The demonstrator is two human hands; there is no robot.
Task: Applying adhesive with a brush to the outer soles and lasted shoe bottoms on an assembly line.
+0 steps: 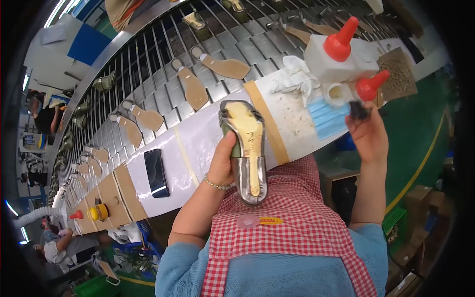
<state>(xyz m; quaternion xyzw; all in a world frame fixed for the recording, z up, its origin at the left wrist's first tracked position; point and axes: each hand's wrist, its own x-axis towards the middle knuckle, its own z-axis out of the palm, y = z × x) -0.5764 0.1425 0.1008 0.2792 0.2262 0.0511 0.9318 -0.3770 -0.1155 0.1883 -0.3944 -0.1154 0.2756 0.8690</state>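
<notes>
My left hand [222, 161] grips a shoe on its last [250, 143] from the side, the bottom turned up. This shoe has a pale yellowish underside with a handwritten mark, dark gathered edges at the toe and a shiny heel end towards me. On the right, my right hand [370, 132] is closed with its fingertips on a small dark object [359, 111], whose kind I cannot make out. Just beyond that hand stands a small open jar [337, 93] with yellowish contents. A blue cloth or mask [325, 118] lies beside the jar.
A white bottle with a red nozzle [341, 42], another red nozzle [372, 85], crumpled white tissue [296, 76] and a crumb-covered board [397, 72] crowd the right. A phone [157, 173] lies left. Beyond, a slatted metal conveyor [168, 116] carries several tan insoles [190, 86] and shoes.
</notes>
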